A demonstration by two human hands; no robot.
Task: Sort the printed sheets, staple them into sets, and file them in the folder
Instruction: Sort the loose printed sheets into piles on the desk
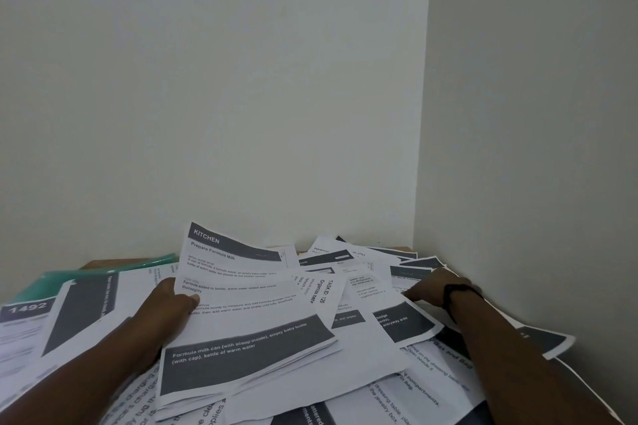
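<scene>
Fingers of the left hand (172,304) curl around the left edge of a small stack of white printed sheets with dark grey header bands (241,321); the thumb lies on top of the uppermost page, near the line "Formula added to bottle", and the other fingers are hidden under the stack. Top sheet reads "KITCHEN / Prepare Formula Milk"; its far edge is lifted off the heap and tilted toward the camera. Right hand (435,290), dark band at the wrist, rests palm-down on the loose heap of overlapping printed sheets (379,366) to the right of the held stack, apart from it. Its fingers reach left and lie fairly flat on the paper; fingertips partly hidden by a sheet edge, so whether they pinch anything cannot be told. Heap covers most of the brown wooden table (90,265), which sits in a corner of pale walls (241,79). Translucent green plastic folder (103,272) lies at far left, partly under sheets, well apart from both hands.
</scene>
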